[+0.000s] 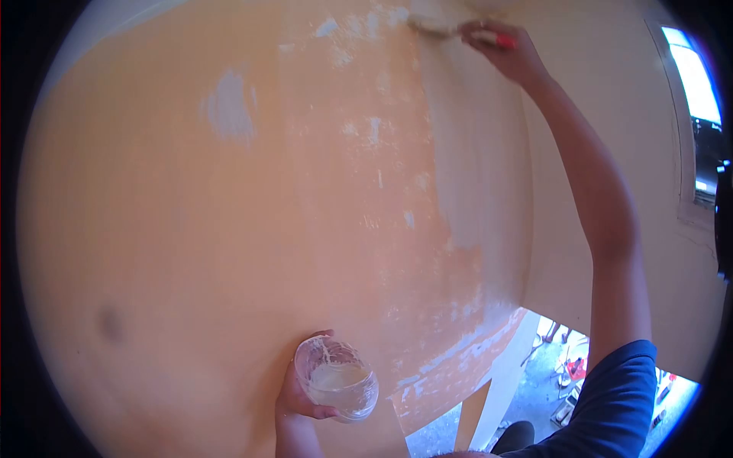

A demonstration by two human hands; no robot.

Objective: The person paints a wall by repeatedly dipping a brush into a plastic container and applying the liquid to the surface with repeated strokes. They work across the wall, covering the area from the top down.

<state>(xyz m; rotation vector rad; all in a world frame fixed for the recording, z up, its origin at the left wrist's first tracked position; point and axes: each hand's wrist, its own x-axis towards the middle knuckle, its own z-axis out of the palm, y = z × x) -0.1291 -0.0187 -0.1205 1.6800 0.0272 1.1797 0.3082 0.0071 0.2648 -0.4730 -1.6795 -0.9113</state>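
My right hand (521,61) is raised to the upper part of the wall, closed around the handle of a paintbrush (432,29) that has a red part near its end. The bristles are blurred and lie at or close to the wall (343,198). Lower down, my left hand (292,395) grips a clear plastic tub (341,385) from its left side. Whitish paint sits inside the tub and smears its walls. Peach, orange and pale grey-beige areas cover the wall, with scattered white patches.
A window (693,84) is set in the adjoining wall at right. Far below, the floor (538,382) holds several scattered items, with part of a person's legs (556,332) beyond. A pale beam-like edge (504,382) runs along the wall's lower right.
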